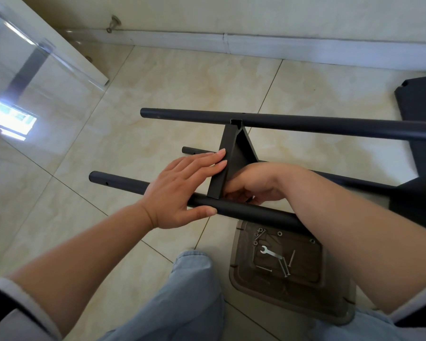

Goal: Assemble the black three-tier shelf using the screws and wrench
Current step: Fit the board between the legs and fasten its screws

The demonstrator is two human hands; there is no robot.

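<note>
- Left hand (180,190) lies flat and spread, fingers on the black shelf panel (231,158), thumb against the near tube (123,184).
- Right hand (253,185) curls under the panel where it meets that tube; whether it grips anything cannot be told.
- Panel stands on edge between the near tube and the far tube (293,123), toward 12 o'clock.
- At 5 o'clock, a brown tray (239,271) on the floor holds the wrench (269,252) and loose screws (284,265).
</note>
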